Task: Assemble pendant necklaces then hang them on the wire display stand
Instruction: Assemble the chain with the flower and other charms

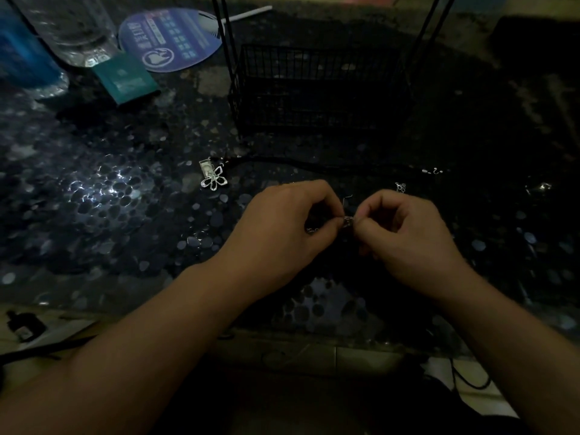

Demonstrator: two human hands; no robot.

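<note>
Hands meet low in the head view, over a dark worktop (pixel 94 196) patterned with pale pebble shapes. The left hand (pixel 282 227) has its fingers curled in, thumb and forefinger pinching a small silver metal piece (pixel 347 220); the right hand (pixel 408 233) curls the same way and pinches that piece from the other side, so both grips close on it between the fingertips. What the piece is exactly is too small and dim to tell. A thin wire hook (pixel 345 200) sticks up just above the pinch.

Up and to the left of the left grip, well apart from it, a silver open-petal flower pendant (pixel 215 180) lies flat on the worktop, touching a small clear rectangular tag (pixel 207 167). A black cord (pixel 314 163) runs from that pendant across above both grips to a small silver clasp (pixel 432 171) above and right of the right grip. Another tiny silver fitting (pixel 400 186) lies just above the right hand.

Farther beyond the grips stands a black wire display stand (pixel 317 89) with a mesh basket base and thin uprights rising out of view. Far up-left of the left grip lie a round blue printed hand fan (pixel 175 39), a teal flat packet (pixel 127 78) and a clear plastic bottle (pixel 75 29).
</note>
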